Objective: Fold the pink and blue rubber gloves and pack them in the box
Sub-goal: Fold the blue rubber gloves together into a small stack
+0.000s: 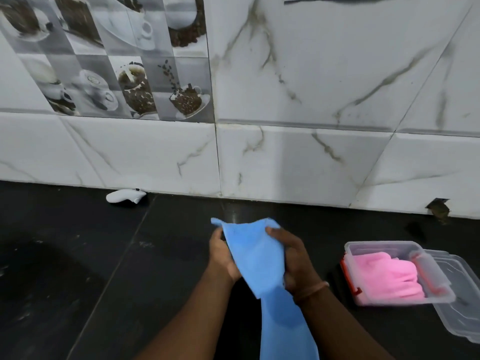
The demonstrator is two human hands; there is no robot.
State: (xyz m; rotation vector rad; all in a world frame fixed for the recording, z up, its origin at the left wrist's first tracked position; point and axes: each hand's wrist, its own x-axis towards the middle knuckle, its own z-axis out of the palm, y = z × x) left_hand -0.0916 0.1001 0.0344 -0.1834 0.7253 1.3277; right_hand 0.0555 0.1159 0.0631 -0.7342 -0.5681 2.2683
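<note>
Dark tabletop (78,268) under a marble-tiled wall (337,74), with a blue glove held up for folding.

Both hands lift the blue glove (255,258) clear of the black surface, its long end hanging down between the forearms, likely so it can be doubled over before packing. The left hand (220,258) has its fingers curled around the glove's left edge; the right hand (293,261) grips the right edge, thumb pressed on top near the upper corner. To the right sits the clear box (368,249) with the pink glove (389,276) already folded inside, and its lid (465,318) lies partly beneath it, left off for the second glove. A small white object (126,196) lies against the wall, beneath tiles printed with coffee cups (104,61).
</note>
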